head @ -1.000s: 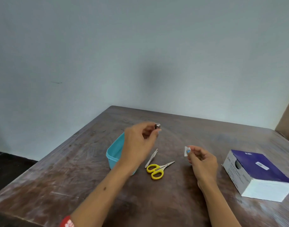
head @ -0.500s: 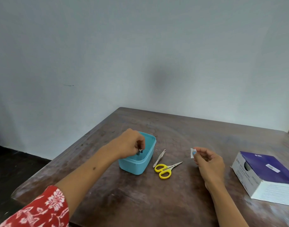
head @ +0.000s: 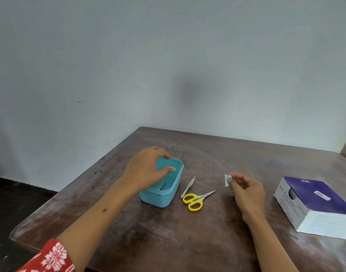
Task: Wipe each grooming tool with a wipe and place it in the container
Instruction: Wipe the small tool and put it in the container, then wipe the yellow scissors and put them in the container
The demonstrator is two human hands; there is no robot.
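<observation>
Two hands are over the desk (head: 217,242), and the left hand (head: 146,171) has changed most: half a second ago its fingers were pinched on a small metal tool down inside the container, and now they are spread apart and empty above the rim, with that dark metal tool (head: 162,187) lying in the bottom. The right hand (head: 246,193) has hardly shifted.

Nearest me, a red floral sleeve (head: 52,258) covers the left upper arm at the desk's near edge. The wood is dark brown, worn and scuffed pale in patches. Toward the right edge sits a purple and white box (head: 315,209), well apart from the rest.

Mid-desk, the yellow-handled scissors (head: 195,200) lie flat and closed, blades pointing toward the right hand. Just beside them, touching or nearly so, a slim metal tool (head: 188,186) lies angled, between the scissors and the blue container (head: 160,197). The right hand's fingers are together, pinching a small white wipe (head: 226,179) held up off the wood, to the right of both loose tools.

Beyond the far edge rises a plain pale grey wall (head: 168,65), with dark floor (head: 15,197) off the left edge.
</observation>
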